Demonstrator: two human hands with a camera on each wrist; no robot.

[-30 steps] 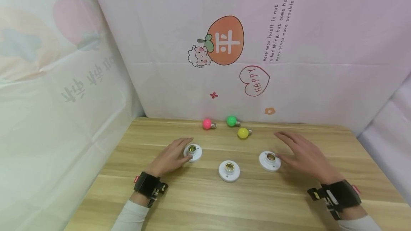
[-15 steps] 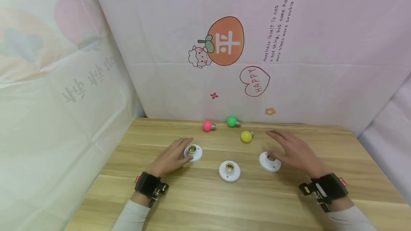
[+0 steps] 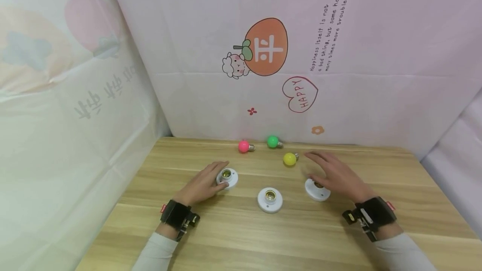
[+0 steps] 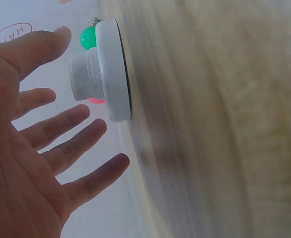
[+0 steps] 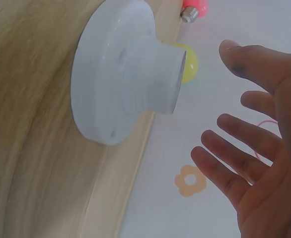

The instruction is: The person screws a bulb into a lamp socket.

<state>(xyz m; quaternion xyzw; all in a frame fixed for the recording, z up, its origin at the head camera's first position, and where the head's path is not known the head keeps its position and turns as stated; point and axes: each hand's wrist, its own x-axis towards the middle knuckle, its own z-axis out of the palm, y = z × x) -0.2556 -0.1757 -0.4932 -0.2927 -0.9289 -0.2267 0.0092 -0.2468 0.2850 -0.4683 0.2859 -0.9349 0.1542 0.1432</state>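
Note:
My left hand has its fingers spread beside the left white lamp socket; the left wrist view shows the palm apart from that socket. My right hand hovers over the right lamp socket and partly hides it in the head view. Its fingers are extended and hold nothing in the right wrist view, with the socket apart from them. Between the hands stands a middle lamp socket. A yellow bulb lies on its side left of my right fingertips.
A pink bulb and a green bulb lie near the back edge of the wooden table. A printed white cloth hangs behind it, with more cloth at both sides.
My right hand has moved left, over the right socket and closer to the yellow bulb. The yellow bulb has shifted slightly right and turned a little. My left hand stays by its socket.

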